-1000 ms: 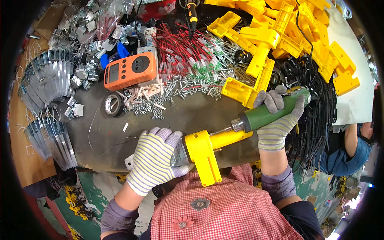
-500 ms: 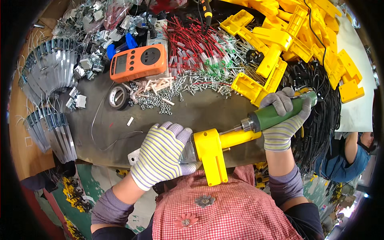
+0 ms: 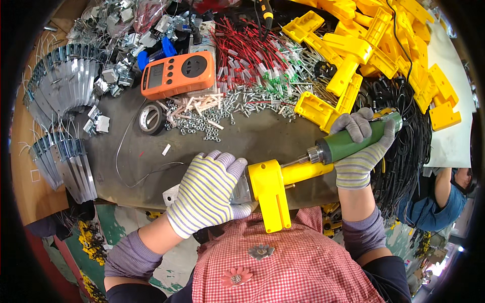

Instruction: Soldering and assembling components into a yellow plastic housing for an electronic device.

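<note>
My left hand, in a striped glove, is closed around a flat metal plate whose holed end sticks out to the left of the fingers. At the plate's right end sits a yellow plastic housing, held at the table's near edge. In my gloved right hand is a green electric screwdriver, gripped round its body. The driver lies nearly level, its bit pointing left at the housing's upper edge. Exactly where the tip ends is hard to make out.
Beyond my hands lie an orange meter, a tape roll, nuts, screws and red wires. Metal plates fan out at left. Yellow housings and black cables crowd the right. Another person is at far right.
The whole view has shifted slightly. My left forearm has swung a little outward to the left; both hands keep the same hold on the plate and the driver.
</note>
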Motion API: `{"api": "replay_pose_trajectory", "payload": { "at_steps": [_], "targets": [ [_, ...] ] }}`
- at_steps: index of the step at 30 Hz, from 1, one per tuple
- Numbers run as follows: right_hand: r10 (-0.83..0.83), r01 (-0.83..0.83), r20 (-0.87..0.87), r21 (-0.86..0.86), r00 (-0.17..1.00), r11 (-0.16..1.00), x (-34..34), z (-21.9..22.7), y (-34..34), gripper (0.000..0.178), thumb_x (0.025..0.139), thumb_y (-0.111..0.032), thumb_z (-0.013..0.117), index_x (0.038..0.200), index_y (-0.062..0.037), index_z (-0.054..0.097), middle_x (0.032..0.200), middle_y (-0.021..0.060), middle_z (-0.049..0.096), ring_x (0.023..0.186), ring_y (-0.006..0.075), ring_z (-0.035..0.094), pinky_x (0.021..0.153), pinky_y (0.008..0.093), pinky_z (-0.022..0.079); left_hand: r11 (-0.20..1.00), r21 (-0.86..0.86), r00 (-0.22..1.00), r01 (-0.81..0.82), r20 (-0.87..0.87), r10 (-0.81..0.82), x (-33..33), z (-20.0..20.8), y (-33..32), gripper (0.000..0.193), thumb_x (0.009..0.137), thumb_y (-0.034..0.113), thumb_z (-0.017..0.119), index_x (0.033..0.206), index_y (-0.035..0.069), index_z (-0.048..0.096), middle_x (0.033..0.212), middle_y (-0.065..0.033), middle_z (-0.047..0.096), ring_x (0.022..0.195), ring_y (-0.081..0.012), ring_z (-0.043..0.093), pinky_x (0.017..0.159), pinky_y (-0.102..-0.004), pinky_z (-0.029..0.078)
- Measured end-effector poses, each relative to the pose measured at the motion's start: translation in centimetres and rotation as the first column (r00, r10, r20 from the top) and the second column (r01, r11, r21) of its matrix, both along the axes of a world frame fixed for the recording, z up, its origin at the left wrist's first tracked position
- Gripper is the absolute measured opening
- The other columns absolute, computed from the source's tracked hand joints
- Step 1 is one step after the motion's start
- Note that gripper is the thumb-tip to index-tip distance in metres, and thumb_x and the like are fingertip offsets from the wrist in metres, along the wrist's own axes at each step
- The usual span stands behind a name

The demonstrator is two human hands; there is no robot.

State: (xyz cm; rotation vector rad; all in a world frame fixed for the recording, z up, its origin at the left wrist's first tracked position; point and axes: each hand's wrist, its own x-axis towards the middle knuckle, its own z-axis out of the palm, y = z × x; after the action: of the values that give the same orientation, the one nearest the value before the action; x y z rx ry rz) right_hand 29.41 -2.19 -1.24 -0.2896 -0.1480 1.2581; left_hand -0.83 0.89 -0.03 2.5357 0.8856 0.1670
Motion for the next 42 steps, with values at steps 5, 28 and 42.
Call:
{"api": "replay_pose_trajectory", "payload": {
  "at_steps": [5, 28, 42],
  "targets": [
    [0.003, -0.003, 0.010, -0.037, 1.000, 0.999, -0.2, 0.2, 0.1, 0.049, 0.088, -0.059, 0.064, 0.088, -0.0101, 0.060, 0.057, -0.0084, 0.036, 0.048, 0.0092, 0.032, 0.082, 0.0299, 0.045, 1.000, 0.023, 1.000, -0.010, 0.029, 0.009, -0.1, -0.2, -0.1, 0.080, 0.060, 0.054, 0.079, 0.117, 0.000, 0.063, 0.105, -0.0168, 0.062, 0.098, -0.0355, 0.059, 0.088, -0.0469, 0.046],
    [0.017, -0.019, 0.054, 0.034, 0.998, 0.999, -0.9, 0.5, 0.1, 0.047, 0.090, -0.058, 0.063, 0.092, -0.0108, 0.063, 0.060, -0.0073, 0.037, 0.050, 0.0093, 0.032, 0.080, 0.0302, 0.043, 1.000, 0.007, 1.000, -0.016, -0.026, 0.016, 0.2, 0.4, 0.1, 0.085, 0.059, 0.054, 0.080, 0.121, 0.000, 0.063, 0.105, -0.0173, 0.064, 0.099, -0.0362, 0.061, 0.089, -0.0475, 0.048],
    [-0.171, 0.171, -0.008, -0.010, 0.985, 0.985, 0.8, 2.0, -5.0, 0.049, 0.092, -0.055, 0.063, 0.103, -0.0068, 0.058, 0.064, -0.0064, 0.029, 0.055, 0.0104, 0.032, 0.083, 0.0297, 0.041, 0.997, 0.071, 1.000, -0.008, 0.028, 0.006, 0.7, 0.6, -0.1, 0.081, 0.059, 0.051, 0.079, 0.122, 0.004, 0.064, 0.095, -0.0131, 0.063, 0.088, -0.0329, 0.061, 0.079, -0.0459, 0.049]
  ]
}}
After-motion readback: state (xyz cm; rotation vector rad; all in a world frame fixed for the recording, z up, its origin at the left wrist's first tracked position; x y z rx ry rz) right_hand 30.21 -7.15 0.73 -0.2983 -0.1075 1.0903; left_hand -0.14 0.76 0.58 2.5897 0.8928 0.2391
